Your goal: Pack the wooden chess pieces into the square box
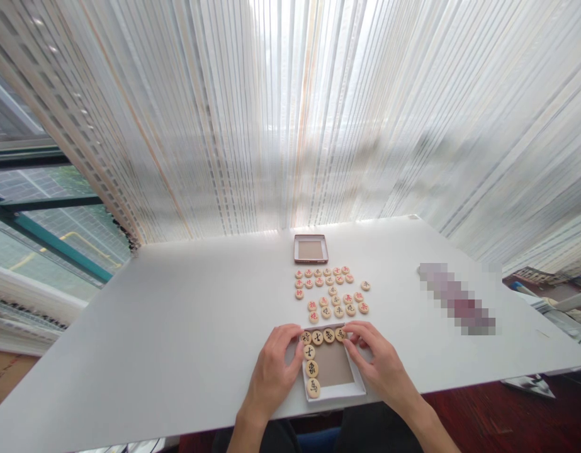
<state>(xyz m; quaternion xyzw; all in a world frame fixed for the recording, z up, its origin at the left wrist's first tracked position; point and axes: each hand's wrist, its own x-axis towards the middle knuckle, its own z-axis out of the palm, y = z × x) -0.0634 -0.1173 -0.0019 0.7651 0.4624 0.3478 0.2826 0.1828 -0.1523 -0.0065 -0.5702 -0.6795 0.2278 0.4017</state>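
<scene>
A shallow white box (359,384) lies near the table's front edge, with a grey-brown bottom. Wooden xiangqi pieces with black characters line its far side and left side in an L shape. My left hand (276,360) is at the far left corner, thumb and fingers closed about the box wall beside the corner piece (306,337). At the far right corner, my right hand (374,357) has thumb and forefinger pinched against the end piece of the far row, a black horse piece (340,335). Its other fingers are curled.
Beyond the box, several red and black xiangqi pieces (323,301) lie in loose rows on the white table (200,327). Farther back sits a box lid (311,249) with a dark rim. A blurred-out object (457,299) is at the right. Striped curtains (252,126) hang behind.
</scene>
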